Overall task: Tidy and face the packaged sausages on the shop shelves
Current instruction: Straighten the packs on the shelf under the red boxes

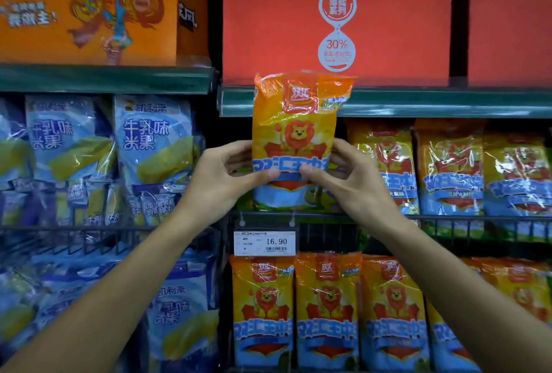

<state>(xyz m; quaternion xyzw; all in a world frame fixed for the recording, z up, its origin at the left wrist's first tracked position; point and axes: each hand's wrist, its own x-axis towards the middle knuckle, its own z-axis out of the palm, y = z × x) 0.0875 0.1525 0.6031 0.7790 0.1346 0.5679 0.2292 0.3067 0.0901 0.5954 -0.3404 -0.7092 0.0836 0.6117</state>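
Observation:
An orange and blue sausage pack [294, 121] with a lion on its front stands upright at the left end of the middle shelf row. My left hand [230, 172] grips its left edge, thumb across the front. My right hand [346, 172] grips its right edge, thumb on the front too. More packs of the same kind [448, 169] stand to its right on that shelf. Another row of these packs [327, 310] fills the shelf below, faces forward.
Blue rice-snack bags [152, 139] fill the bay to the left. Red cartons [337, 14] and an orange carton [89, 8] sit on the top shelf. A price tag [265, 243] reading 16.90 hangs on the wire shelf front [448, 219].

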